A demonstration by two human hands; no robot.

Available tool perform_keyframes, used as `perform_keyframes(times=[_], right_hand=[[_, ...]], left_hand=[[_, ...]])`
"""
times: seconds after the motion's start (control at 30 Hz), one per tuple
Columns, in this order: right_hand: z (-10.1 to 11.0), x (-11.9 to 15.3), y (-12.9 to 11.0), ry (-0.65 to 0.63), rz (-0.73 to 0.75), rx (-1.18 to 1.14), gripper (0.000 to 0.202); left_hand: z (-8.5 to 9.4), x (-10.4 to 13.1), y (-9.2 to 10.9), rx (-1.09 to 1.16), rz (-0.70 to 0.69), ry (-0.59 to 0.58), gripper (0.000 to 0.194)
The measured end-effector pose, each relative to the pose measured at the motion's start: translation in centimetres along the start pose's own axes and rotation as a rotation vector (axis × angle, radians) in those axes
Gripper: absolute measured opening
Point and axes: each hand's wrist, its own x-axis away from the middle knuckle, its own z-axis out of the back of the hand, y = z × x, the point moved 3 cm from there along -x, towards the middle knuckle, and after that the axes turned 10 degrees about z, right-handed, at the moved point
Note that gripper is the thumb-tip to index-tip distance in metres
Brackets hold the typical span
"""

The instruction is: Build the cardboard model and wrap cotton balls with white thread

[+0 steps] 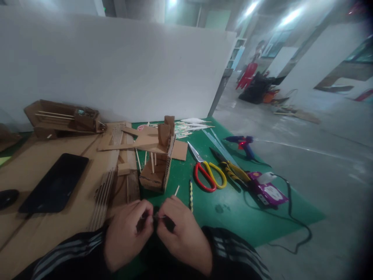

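My left hand [129, 231] and my right hand [182, 233] meet close to my body at the table's near edge. Both are closed in a pinch, fingertips almost touching. Something thin and small spans the gap between them, too blurred to name. Above my right hand's knuckles a short wooden stick [176, 190] pokes up; I cannot tell whether the hand holds it. Just beyond my hands stands a cardboard model [154, 177] with upright sticks between its layers. A patterned pencil [190, 194] lies right of my right hand.
Scissors [205, 175], pliers [230, 167], a glue gun [241, 144] and a purple power strip [268, 190] with a cord lie right on the green table [233, 216]. A phone [55, 182] rests on cardboard at left. Behind are bundled sticks [192, 126] and a white partition [116, 66].
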Motion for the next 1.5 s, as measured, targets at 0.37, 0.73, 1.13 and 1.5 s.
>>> perform_keyframes(times=[0.37, 0.73, 1.13, 1.5], right_hand=[[0.4, 0.2, 0.1, 0.027, -0.093, -0.043, 0.015], [0.5, 0.0, 0.1, 0.035, -0.104, -0.049, 0.013], [-0.2, 0.0, 0.2, 0.009, 0.0, 0.037, 0.02], [0.5, 0.1, 0.2, -0.005, -0.157, -0.129, 0.01]], left_hand=[[0.6, 0.0, -0.1, 0.11, 0.039, 0.008, 0.012], [1.0, 0.0, 0.2, 0.107, 0.011, 0.003, 0.017], [0.3, 0.2, 0.1, 0.047, -0.118, 0.027, 0.019], [1.0, -0.2, 0.2, 0.168, 0.085, -0.047, 0.016]])
